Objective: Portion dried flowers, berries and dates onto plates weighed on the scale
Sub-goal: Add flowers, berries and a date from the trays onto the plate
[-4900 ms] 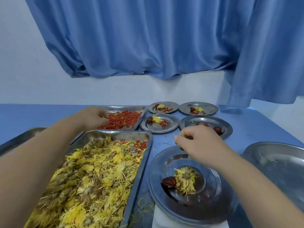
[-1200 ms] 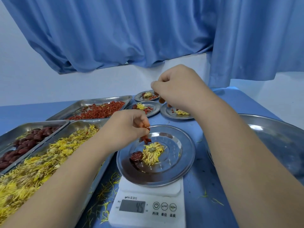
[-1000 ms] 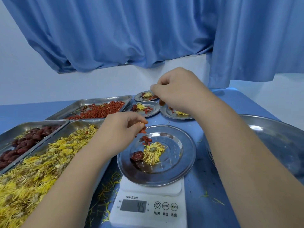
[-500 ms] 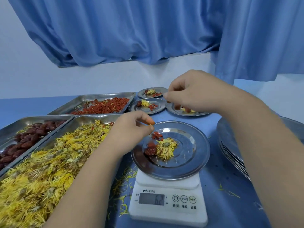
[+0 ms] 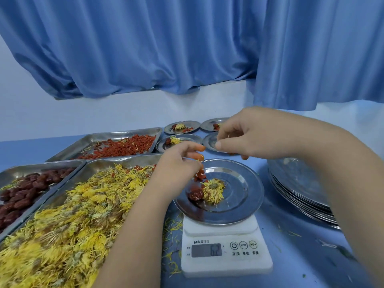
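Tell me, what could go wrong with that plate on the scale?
The plate overhangs the scale, and the left hand is at its rim, so a bump might tip it or upset the reading. The berries lie near that rim; more dropped there could roll off, as loose petals already litter the table. The right hand hangs over a small plate behind and might knock it.

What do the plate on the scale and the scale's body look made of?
The plate is likely stainless steel with a polished finish: it shows mirror-like reflections and bright rim glints. The scale seems to be matte white plastic: an even, dull surface with printed buttons.
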`<action>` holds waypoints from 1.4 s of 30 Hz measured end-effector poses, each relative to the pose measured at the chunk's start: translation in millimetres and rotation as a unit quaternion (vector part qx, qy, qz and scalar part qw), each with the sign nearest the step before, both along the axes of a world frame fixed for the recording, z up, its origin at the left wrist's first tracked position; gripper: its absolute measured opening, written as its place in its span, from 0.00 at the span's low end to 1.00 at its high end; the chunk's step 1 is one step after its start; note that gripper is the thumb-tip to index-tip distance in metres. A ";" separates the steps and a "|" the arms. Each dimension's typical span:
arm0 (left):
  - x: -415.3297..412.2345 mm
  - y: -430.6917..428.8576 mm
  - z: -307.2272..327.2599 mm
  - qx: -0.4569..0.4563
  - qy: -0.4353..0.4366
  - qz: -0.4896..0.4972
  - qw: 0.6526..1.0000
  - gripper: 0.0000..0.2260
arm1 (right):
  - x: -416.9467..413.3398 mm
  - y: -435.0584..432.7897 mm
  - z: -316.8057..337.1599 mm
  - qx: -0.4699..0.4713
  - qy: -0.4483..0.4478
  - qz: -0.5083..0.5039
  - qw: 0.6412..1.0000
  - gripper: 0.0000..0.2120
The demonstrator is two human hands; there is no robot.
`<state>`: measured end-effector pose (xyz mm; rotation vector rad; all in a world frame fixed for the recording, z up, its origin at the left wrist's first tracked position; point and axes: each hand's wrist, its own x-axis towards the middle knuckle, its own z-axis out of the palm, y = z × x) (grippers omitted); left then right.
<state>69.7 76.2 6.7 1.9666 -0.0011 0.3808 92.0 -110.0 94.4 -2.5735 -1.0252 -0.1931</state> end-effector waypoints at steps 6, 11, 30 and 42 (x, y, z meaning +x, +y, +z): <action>-2.9 -5.3 -0.4 0.031 -0.035 -0.015 0.999 0.15 | -34.8 -19.6 -58.5 0.069 -0.123 0.010 0.990 0.07; -1.7 -6.3 -2.9 0.043 -0.043 0.012 0.998 0.12 | -68.6 -45.4 -107.9 0.135 -0.180 0.042 0.973 0.09; -5.2 -15.4 -6.6 0.012 0.009 0.055 0.998 0.07 | -53.0 -60.2 -130.1 0.235 -0.106 0.015 0.966 0.07; -5.5 -13.5 -6.5 0.104 -0.041 0.116 0.987 0.12 | -48.1 -60.2 -135.2 0.239 -0.099 0.002 0.966 0.07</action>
